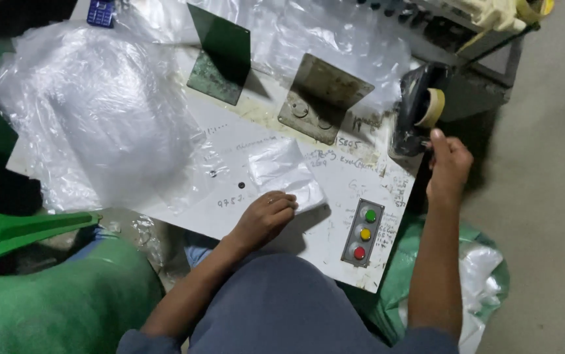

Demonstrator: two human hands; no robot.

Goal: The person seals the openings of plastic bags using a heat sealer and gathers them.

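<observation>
The left hand pins a folded clear plastic bag to the bench, not yet taped, while the right hand grips tape at the tape dispenser.

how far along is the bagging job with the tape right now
Done: a small folded clear plastic bag lies flat on the white worktable. In hand: the left hand pins its edge while the right hand reaches the black tape dispenser. Left: no tape shows on the bag yet; a large heap of clear bags waits.
</observation>
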